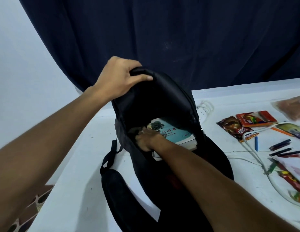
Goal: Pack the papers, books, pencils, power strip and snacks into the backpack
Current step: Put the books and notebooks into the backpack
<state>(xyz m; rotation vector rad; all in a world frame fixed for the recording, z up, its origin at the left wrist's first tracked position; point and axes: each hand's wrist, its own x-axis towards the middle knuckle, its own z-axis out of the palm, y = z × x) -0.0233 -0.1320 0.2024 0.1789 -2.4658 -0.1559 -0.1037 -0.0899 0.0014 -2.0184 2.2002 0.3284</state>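
At centre frame our left hand (120,77) curls its fingers round the top edge of the black backpack (162,101), holding its mouth wide. Our right hand (148,139) reaches inside, fingers bent onto the teal-covered book (172,133) lying in the opening. At right, on the white table (75,164), lie snack packets (236,127), dark pencils (280,145) and the white power strip (203,113)

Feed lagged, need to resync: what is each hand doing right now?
Left hand: grips the top flap of the backpack, holding it open.
Right hand: inside the backpack on the book; grip cannot be told.
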